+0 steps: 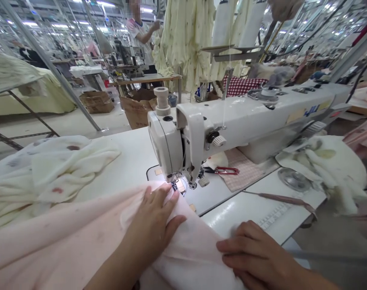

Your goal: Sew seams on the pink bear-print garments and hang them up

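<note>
My left hand (154, 215) lies flat with fingers stretched out on pale pink fabric (65, 237), fingertips close to the presser foot (175, 186) of a white sewing machine (231, 121). Near the table's front edge my right hand (252, 251) rests on the same fabric's right edge, fingers curled and pressed down on it. The cloth runs from under the needle toward me and off to the left.
A heap of cream printed fabric (50, 173) lies at the left, another (328, 165) at the right. Red-handled snips (225, 170) sit behind the needle. A person stands at a far table (147, 78) beside hanging cream garments (186, 40); cardboard boxes (137, 108) stand on the floor.
</note>
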### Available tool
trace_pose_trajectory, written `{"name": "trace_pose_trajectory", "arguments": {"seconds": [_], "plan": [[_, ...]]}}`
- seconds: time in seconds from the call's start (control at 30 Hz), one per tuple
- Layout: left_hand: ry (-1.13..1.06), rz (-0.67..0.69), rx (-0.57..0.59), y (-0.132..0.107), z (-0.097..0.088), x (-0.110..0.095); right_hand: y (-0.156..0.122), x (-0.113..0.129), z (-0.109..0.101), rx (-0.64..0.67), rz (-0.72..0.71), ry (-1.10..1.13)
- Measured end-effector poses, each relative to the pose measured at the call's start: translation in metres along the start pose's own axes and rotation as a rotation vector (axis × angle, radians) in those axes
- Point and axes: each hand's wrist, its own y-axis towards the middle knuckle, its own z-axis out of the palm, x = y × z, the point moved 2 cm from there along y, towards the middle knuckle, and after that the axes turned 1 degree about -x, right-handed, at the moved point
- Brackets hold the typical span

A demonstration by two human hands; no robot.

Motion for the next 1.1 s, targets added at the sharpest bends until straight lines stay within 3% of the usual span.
{"name": "trace_pose_trajectory", "arguments": {"seconds": [0.13,0.23,0.37,0.53,0.67,0.77,0.87,0.97,1.1], "plan": [[0.049,0.156,-0.114,0.000,-0.007,-0.027,-0.005,-0.002,0.001,-0.014,0.088,0.036],[-0.090,0.314,0.003,-0.006,-0.005,-0.064,-0.012,-0.006,0.003,-0.064,0.103,0.043],[-0.095,0.342,0.115,-0.016,0.003,-0.092,-0.020,-0.013,0.006,-0.075,0.101,0.047],[-0.131,0.261,0.166,-0.018,0.004,-0.092,-0.024,-0.016,0.007,-0.083,0.060,0.078],[-0.149,0.280,0.135,-0.019,0.002,-0.093,-0.022,-0.014,0.008,-0.049,0.037,0.078],[-0.215,0.255,0.079,-0.020,0.003,-0.094,-0.018,-0.015,0.003,0.052,0.027,0.033],[-0.315,0.170,0.010,-0.021,0.003,-0.093,-0.019,-0.023,-0.011,0.126,0.099,-0.041],[-0.331,0.148,0.025,-0.023,0.005,-0.092,-0.022,-0.031,-0.027,0.103,0.212,-0.058],[-0.309,0.161,0.051,-0.025,0.007,-0.092,-0.017,-0.025,-0.021,0.095,0.220,-0.042]]}}
